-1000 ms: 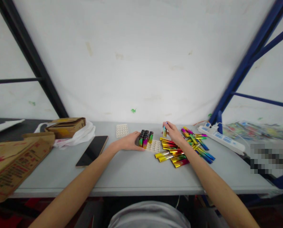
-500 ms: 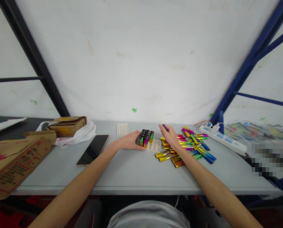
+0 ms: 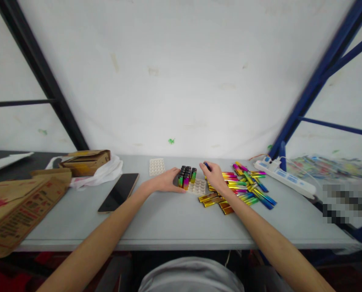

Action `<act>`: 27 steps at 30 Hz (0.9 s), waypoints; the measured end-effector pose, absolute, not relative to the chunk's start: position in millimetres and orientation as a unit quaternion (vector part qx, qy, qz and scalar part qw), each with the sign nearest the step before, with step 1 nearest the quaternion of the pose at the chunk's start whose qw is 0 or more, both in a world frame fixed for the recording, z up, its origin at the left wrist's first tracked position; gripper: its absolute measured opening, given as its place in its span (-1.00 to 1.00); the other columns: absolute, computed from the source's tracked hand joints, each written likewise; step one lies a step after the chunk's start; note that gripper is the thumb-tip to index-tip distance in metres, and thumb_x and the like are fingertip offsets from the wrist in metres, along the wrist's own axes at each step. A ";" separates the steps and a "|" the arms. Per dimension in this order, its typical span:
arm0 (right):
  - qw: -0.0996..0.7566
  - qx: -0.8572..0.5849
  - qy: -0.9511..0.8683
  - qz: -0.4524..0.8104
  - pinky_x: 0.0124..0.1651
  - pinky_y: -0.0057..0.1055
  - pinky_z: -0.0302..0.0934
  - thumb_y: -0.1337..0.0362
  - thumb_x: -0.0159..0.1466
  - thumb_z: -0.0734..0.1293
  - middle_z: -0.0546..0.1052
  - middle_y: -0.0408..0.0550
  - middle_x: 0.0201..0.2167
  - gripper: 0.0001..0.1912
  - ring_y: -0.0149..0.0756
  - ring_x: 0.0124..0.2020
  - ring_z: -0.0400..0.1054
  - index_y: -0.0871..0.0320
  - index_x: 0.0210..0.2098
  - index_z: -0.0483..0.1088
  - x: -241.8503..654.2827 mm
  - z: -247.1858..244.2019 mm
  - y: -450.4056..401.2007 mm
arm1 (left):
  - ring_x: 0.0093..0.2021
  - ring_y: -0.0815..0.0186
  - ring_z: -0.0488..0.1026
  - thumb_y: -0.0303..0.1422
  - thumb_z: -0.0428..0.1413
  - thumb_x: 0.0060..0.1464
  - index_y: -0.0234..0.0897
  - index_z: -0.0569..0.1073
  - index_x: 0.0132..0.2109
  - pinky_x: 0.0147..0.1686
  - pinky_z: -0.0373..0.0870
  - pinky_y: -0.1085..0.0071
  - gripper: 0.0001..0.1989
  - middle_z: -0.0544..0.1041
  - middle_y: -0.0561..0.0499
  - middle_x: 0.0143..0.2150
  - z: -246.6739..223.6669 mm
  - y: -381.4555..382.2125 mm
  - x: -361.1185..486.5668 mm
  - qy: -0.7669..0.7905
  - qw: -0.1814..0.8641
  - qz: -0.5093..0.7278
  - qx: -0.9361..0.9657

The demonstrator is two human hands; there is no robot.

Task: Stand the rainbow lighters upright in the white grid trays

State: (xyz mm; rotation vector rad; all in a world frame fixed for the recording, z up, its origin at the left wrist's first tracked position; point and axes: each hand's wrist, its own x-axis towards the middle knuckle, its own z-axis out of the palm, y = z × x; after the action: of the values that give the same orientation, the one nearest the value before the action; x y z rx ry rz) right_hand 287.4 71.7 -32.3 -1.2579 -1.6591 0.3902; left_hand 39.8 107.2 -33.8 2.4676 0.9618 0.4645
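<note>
A cluster of shiny rainbow-coloured tubes with black tops [image 3: 185, 176] stands upright at the left end of a white knobbed tray [image 3: 198, 186]. My left hand [image 3: 168, 181] is curved round the cluster's left side, its thumb at the front and fingers at the back. Over the right side of the tray, my right hand [image 3: 213, 175] is closed on a slim tube with a dark blue end [image 3: 207, 165]; the fingers hide most of it. Beside and below that hand spreads a loose pile of shiny gold and rainbow tubes [image 3: 244, 187].
A second white knobbed tray [image 3: 157, 167] lies further back on the grey table [image 3: 168, 223]. To the left are a black phone [image 3: 119, 192], a small cardboard box [image 3: 88, 161] on a white bag [image 3: 108, 172], and a larger cardboard piece [image 3: 19, 211]. A white power strip [image 3: 285, 178] lies at the right.
My right hand has moved slightly left, towards the upright tubes, carrying the dark-ended tube. My left hand stays in place at the cluster.
</note>
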 end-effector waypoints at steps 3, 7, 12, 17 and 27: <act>0.480 -0.506 -0.700 0.154 -0.40 -0.40 -0.08 -0.09 0.32 0.18 0.12 -0.22 -0.60 -0.52 -0.37 -0.49 0.06 0.09 -0.57 0.11 284.8 -33.0 70.2 | 0.09 -0.10 0.47 0.10 0.36 -0.15 -0.29 0.43 0.16 0.13 0.38 0.05 -0.18 0.52 -0.21 0.10 -33.6 107.0 39.7 0.350 0.225 0.169 0.894; 0.464 -0.500 -0.715 0.150 -0.41 -0.41 -0.08 0.03 0.27 0.17 0.14 -0.21 -0.62 -0.61 -0.37 -0.50 0.09 0.09 -0.59 0.11 283.5 -31.8 68.1 | 0.13 -0.11 0.45 0.08 0.36 -0.13 -0.28 0.41 0.18 0.15 0.37 0.06 -0.19 0.51 -0.22 0.12 -33.4 106.8 39.6 0.348 0.223 0.165 0.896; 0.458 -0.488 -0.731 0.136 -0.41 -0.41 -0.07 0.12 0.25 0.15 0.17 -0.21 -0.63 -0.68 -0.35 -0.51 0.12 0.09 -0.58 0.12 284.7 -30.8 67.0 | 0.12 -0.11 0.45 0.09 0.36 -0.13 -0.29 0.40 0.18 0.16 0.37 0.04 -0.18 0.50 -0.23 0.12 -32.8 106.8 39.5 0.347 0.222 0.160 0.897; 0.455 -0.497 -0.731 0.111 -0.36 -0.41 0.02 -0.04 0.39 0.16 0.32 -0.19 -0.55 -0.60 -0.32 -0.46 0.20 0.09 -0.44 0.24 288.7 -32.6 70.0 | 0.09 -0.09 0.46 0.09 0.35 -0.12 -0.26 0.41 0.15 0.13 0.39 0.07 -0.21 0.51 -0.20 0.09 -32.0 105.4 39.5 0.352 0.213 0.160 0.897; 0.377 -0.443 -0.812 0.040 -0.30 -0.39 0.09 -0.08 0.46 0.14 0.38 -0.12 -0.47 -0.51 -0.31 -0.41 0.23 0.11 -0.45 0.30 301.9 -23.0 70.9 | 0.11 -0.10 0.45 0.12 0.35 -0.12 -0.29 0.39 0.19 0.16 0.37 0.05 -0.16 0.49 -0.23 0.12 -34.8 108.2 39.3 0.347 0.212 0.155 0.900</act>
State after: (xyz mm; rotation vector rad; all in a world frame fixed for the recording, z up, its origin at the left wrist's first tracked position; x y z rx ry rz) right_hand 301.9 70.9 -23.0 -1.1329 -2.0774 0.1015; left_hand 39.3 108.2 -34.8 2.5011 0.9645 0.4305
